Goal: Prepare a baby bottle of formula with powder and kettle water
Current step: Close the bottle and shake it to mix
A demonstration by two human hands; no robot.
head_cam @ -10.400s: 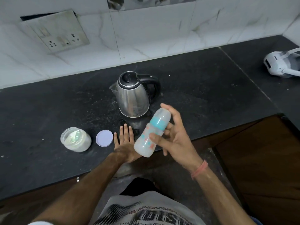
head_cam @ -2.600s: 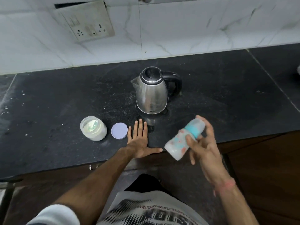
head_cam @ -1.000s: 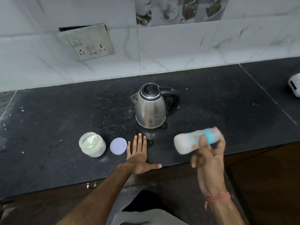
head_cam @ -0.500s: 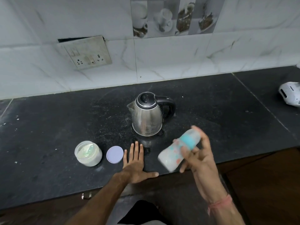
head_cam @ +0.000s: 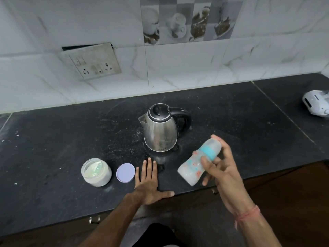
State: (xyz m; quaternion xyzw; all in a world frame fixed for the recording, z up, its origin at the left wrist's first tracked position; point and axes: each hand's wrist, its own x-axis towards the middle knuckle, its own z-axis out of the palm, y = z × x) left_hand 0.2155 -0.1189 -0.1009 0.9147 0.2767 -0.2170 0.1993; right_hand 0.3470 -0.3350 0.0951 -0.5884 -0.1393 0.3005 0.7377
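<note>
- My left hand (head_cam: pixel 148 184) lies flat on the counter (head_cam: pixel 53 139) near its front edge, fingers straight and together, thumb splayed to the right; it grasps nothing.
- My right hand (head_cam: pixel 221 169) is raised above the counter's front edge and grips the bottle (head_cam: pixel 199 162), thumb across its front, fingers curled behind it. A pink thread circles that wrist.
- The bottle is tilted, capped end up and away from me, base down toward my left. It has a teal collar under a clear cap, and the body looks milky white inside; its outline is blurred.
- Just left of my left fingertips lies the lid (head_cam: pixel 125 172), round and lilac, flat on the counter.
- Left of the lid stands the jar (head_cam: pixel 96 172), open, with pale powder inside.
- Farther back, beyond my left hand, the kettle (head_cam: pixel 161 127) stands upright, lid closed, spout to the left, black handle to the right.
- At the far right edge sits a white device (head_cam: pixel 316 105), partly cut off.
- A socket plate (head_cam: pixel 91 61) hangs crooked on the tiled wall.
</note>
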